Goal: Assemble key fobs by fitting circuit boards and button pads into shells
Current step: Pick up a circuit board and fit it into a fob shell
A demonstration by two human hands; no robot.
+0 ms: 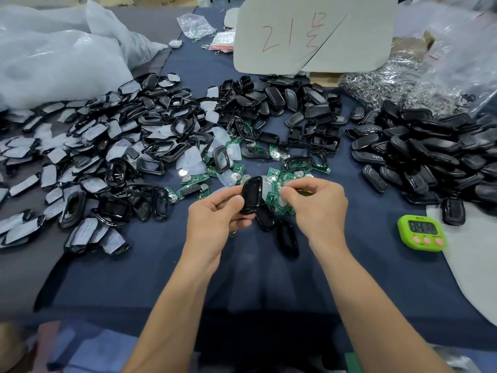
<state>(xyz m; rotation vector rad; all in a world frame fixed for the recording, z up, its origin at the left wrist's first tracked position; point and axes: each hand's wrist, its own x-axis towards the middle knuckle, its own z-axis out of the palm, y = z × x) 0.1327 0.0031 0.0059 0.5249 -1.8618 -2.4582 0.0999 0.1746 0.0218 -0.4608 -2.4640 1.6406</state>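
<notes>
My left hand grips a black key fob shell, held upright above the dark blue table cloth. My right hand hovers just to its right, thumb and fingertips pinching a small pale part that is blurred and partly hidden. Green circuit boards with round metal contacts lie scattered just behind both hands. Translucent button pads lie among them. Two more black shells rest on the cloth under my hands.
A wide heap of black frames and pads fills the left. Black shell halves sit at centre back, and a pile of black fobs at right. A green timer, bags of metal rings and a grey card stand around.
</notes>
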